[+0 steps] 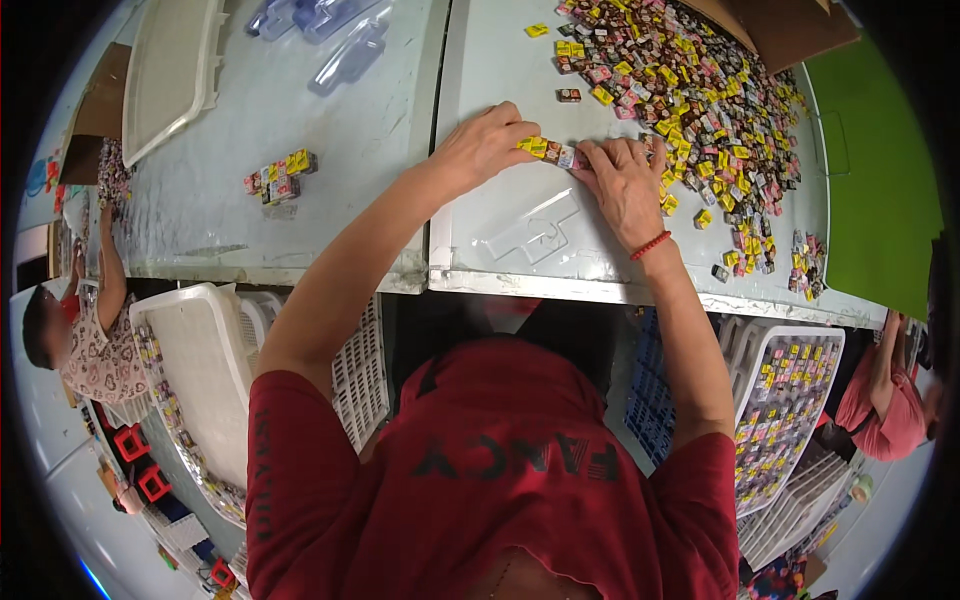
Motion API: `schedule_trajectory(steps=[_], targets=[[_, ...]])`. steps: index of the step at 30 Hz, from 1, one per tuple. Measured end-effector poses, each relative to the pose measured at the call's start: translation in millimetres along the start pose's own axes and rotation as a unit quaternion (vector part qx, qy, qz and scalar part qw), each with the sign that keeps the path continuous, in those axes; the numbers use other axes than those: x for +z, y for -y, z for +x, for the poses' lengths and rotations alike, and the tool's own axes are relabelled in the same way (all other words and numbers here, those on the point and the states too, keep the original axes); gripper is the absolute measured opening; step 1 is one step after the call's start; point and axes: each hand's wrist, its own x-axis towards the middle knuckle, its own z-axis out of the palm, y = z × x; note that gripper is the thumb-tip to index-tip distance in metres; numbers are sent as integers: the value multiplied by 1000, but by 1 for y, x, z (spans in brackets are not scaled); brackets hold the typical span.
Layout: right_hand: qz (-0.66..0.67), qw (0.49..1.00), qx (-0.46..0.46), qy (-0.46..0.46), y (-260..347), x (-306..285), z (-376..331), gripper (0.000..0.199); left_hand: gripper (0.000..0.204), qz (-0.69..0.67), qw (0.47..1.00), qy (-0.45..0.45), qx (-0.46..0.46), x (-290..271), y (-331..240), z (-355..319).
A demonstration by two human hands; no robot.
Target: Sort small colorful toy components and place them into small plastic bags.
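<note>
A short row of tiny printed boxes [553, 153], in yellow, brown, white and pink, runs between my two hands above the table. My left hand [485, 146] pinches its left end with thumb and fingertips. At the other end, the curled fingers of my right hand [625, 185] press on the row and partly cover it. Just below the row, an empty clear plastic blister tray [530, 232] with a stepped outline lies on the table. To the right of my right hand spreads a big loose heap of the same tiny boxes [735, 110].
A small cluster of boxes [280, 178] sits on the left table, beyond the seam. More clear blister trays [350, 58] and a white tray [170, 75] lie behind it. A cardboard box [800, 35] stands at the far right. Filled white crates [790, 410] and co-workers flank me.
</note>
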Motion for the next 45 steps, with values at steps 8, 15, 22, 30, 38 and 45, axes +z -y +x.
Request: schedule_trajectory(steps=[8, 15, 22, 30, 38, 45], targets=[[66, 990, -115, 40, 15, -37, -3, 30, 23, 9, 990, -22, -135, -31, -85, -54], [120, 968, -202, 86, 10, -18, -5, 32, 23, 32, 970, -80, -226, 2, -124, -81], [153, 973, -166, 57, 13, -13, -10, 30, 28, 39, 969, -97, -224, 2, -115, -86], [162, 977, -132, 33, 11, -16, -12, 34, 44, 54, 967, -178, -174, 10, -103, -90], [166, 982, -84, -21, 20, -13, -32, 28, 62, 99, 988, -27, -119, 14, -104, -82], [162, 983, -43, -78, 46, -30, -26, 26, 63, 56, 993, -32, -99, 8, -94, -82]])
